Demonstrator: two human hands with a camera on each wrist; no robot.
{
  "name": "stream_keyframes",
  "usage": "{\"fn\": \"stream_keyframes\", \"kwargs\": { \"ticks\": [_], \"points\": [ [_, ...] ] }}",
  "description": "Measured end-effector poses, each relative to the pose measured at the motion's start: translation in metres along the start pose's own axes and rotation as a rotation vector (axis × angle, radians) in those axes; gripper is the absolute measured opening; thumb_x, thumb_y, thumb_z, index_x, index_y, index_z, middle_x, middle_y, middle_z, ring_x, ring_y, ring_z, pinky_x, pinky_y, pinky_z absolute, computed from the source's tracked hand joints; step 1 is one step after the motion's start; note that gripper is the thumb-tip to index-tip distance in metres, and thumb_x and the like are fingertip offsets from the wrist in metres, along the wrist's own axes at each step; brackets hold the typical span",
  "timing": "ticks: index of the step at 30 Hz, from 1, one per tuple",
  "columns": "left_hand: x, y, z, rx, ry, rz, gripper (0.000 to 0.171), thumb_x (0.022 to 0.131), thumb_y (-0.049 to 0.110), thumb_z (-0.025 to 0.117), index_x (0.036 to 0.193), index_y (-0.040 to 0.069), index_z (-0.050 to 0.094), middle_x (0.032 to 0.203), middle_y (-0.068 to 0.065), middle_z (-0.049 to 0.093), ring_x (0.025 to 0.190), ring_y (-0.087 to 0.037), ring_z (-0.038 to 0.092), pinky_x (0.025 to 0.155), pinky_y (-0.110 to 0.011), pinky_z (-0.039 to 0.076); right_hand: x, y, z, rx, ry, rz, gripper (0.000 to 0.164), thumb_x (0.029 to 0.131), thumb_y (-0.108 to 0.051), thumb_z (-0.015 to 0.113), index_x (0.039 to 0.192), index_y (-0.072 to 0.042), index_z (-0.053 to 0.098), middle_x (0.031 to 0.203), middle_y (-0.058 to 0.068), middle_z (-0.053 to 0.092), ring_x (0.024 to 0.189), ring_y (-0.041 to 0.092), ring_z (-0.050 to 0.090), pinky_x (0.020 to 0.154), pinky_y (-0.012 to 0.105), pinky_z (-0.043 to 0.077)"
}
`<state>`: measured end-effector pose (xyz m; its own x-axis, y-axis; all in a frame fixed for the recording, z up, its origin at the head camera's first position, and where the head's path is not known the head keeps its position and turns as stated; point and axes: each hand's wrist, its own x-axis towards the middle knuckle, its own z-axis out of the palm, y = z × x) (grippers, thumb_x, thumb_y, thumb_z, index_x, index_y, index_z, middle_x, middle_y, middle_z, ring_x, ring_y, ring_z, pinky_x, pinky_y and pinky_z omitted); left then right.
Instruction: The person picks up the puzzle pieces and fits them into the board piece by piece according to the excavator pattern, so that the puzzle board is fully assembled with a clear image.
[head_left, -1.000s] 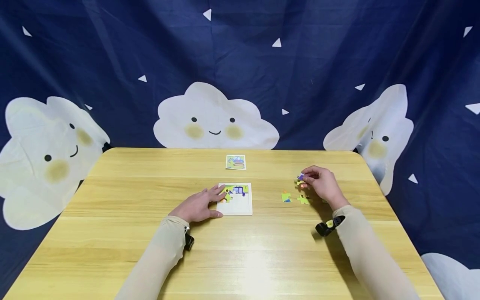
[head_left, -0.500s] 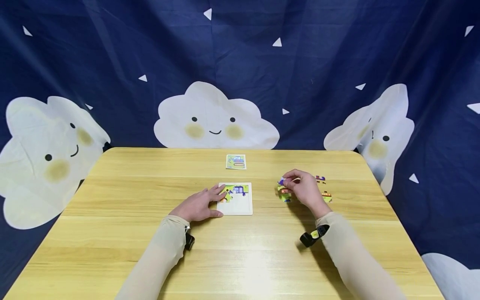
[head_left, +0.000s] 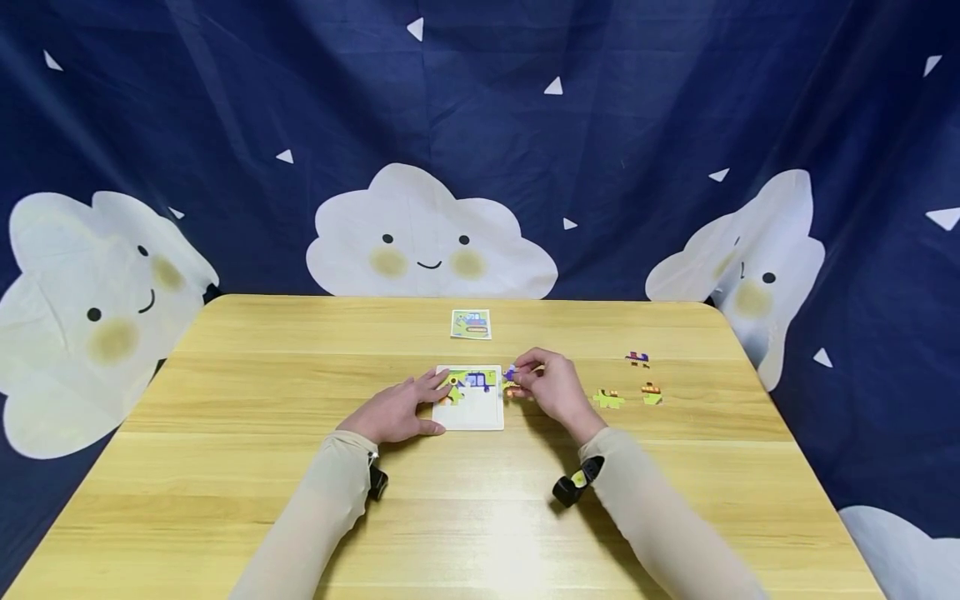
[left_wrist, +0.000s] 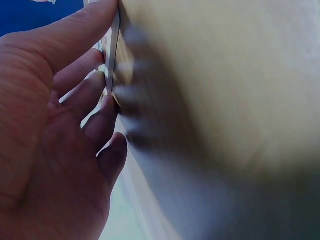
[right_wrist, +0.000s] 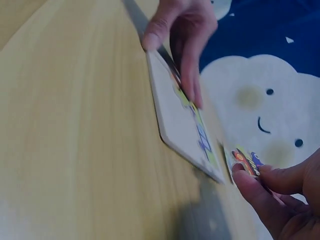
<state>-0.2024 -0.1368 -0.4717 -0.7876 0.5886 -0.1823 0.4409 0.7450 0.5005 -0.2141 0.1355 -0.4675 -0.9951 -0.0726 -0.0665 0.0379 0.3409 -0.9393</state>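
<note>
A white-framed jigsaw tray (head_left: 467, 415), partly filled along its top and left with green and purple picture pieces, lies flat mid-table. My left hand (head_left: 397, 410) rests over its left side, fingers stretched onto the pieces and thumb at the near left corner. In the left wrist view, the fingers (left_wrist: 100, 122) touch the tray's thin edge. Just beyond the tray's right edge, my right hand (head_left: 557, 383) pinches a jigsaw piece (head_left: 511, 375) between thumb and fingers. Orange, yellow and purple show on that piece (right_wrist: 245, 160) in the right wrist view; whether another lies under it, I cannot tell.
Three loose puzzle spots lie to the right: a purple-red piece (head_left: 637, 358), a green piece (head_left: 608, 399) and an orange-green piece (head_left: 652, 393). Behind the tray lies a small picture card (head_left: 471, 324). A dark blue cloud-printed curtain (head_left: 480, 100) hangs along the table's far edge.
My right hand has carried the pinched piece leftward from the loose pieces to beside the tray. The leftmost green loose piece no longer shows on the table. My left hand stays put.
</note>
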Motion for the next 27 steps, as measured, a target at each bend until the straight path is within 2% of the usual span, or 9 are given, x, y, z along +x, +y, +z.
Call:
{"fn": "stream_keyframes", "kwargs": {
  "ticks": [4,10,14,21,27],
  "points": [
    [0.001,0.0,0.0,-0.005,-0.004,-0.004,0.071,0.088,0.034,0.074,0.148,0.012,0.043,0.16,-0.003,0.023,0.146,-0.027,0.018,0.116,-0.051,0.02,0.002,-0.004,0.015,0.014,-0.033,-0.008,0.013,0.086,0.015,0.065,0.095,0.006,0.066,0.086,0.014,0.059,0.071,0.02,0.065,0.063,0.033,0.06],
    [0.001,-0.001,0.0,-0.007,-0.005,-0.002,0.07,0.089,0.034,0.073,0.148,0.012,0.044,0.16,-0.003,0.023,0.146,-0.028,0.019,0.116,-0.051,0.02,0.005,-0.007,0.036,-0.098,-0.055,-0.028,0.009,0.086,0.009,0.069,0.089,0.0,0.068,0.08,0.007,0.063,0.07,0.019,0.063,0.06,0.031,0.059],
    [0.0,-0.001,0.001,-0.01,0.003,0.02,0.07,0.088,0.033,0.074,0.147,0.009,0.045,0.16,-0.005,0.024,0.146,-0.027,0.019,0.116,-0.05,0.019,0.005,-0.006,0.048,-0.127,-0.059,-0.021,0.008,0.085,0.006,0.071,0.086,-0.001,0.069,0.076,0.005,0.064,0.067,0.017,0.063,0.058,0.028,0.058],
    [0.0,-0.003,0.002,-0.015,0.019,0.051,0.069,0.089,0.031,0.074,0.146,0.004,0.046,0.159,-0.008,0.027,0.146,-0.027,0.02,0.116,-0.05,0.019,0.004,-0.006,0.059,-0.153,-0.065,0.002,0.01,0.085,0.005,0.072,0.083,-0.003,0.067,0.072,0.006,0.063,0.06,0.016,0.063,0.055,0.027,0.056],
    [0.001,-0.003,0.002,-0.014,0.013,0.048,0.069,0.089,0.03,0.074,0.146,0.004,0.045,0.159,-0.008,0.026,0.146,-0.026,0.019,0.117,-0.048,0.018,0.006,-0.005,0.062,-0.246,-0.077,-0.031,0.011,0.086,0.0,0.074,0.081,-0.008,0.067,0.067,0.001,0.062,0.054,0.013,0.061,0.054,0.027,0.054]
  ]
}}
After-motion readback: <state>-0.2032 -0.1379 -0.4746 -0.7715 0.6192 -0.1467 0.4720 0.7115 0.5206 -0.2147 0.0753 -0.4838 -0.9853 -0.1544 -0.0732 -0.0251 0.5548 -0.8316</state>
